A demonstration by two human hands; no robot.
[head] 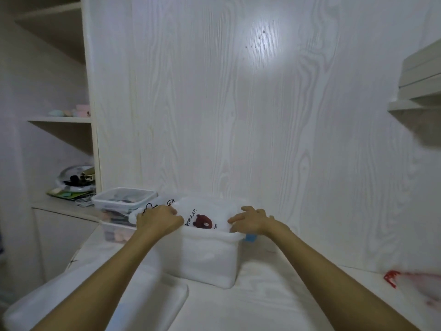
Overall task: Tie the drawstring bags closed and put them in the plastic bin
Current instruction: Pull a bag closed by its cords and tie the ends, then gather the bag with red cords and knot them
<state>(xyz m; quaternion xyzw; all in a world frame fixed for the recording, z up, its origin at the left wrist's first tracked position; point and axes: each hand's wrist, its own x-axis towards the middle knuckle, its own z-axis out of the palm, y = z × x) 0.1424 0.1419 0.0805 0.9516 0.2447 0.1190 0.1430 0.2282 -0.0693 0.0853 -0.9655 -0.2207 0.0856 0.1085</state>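
Both forearms reach out: left hand (pixel 159 219) grips the drawstring bag (pixel 205 217) in the plastic bin (pixel 210 256), right hand (pixel 250 220) presses it, fingers relaxed.

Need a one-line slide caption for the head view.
Both hands, left and right, press a bear-print drawstring bag into the white plastic bin.

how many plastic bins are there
3: the white bin under both hands, and two clear lidded bins stacked left of it, upper on lower. More may be hidden.

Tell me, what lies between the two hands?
In the head view, the white drawstring bag with its bear print lies between the left hand and right hand.
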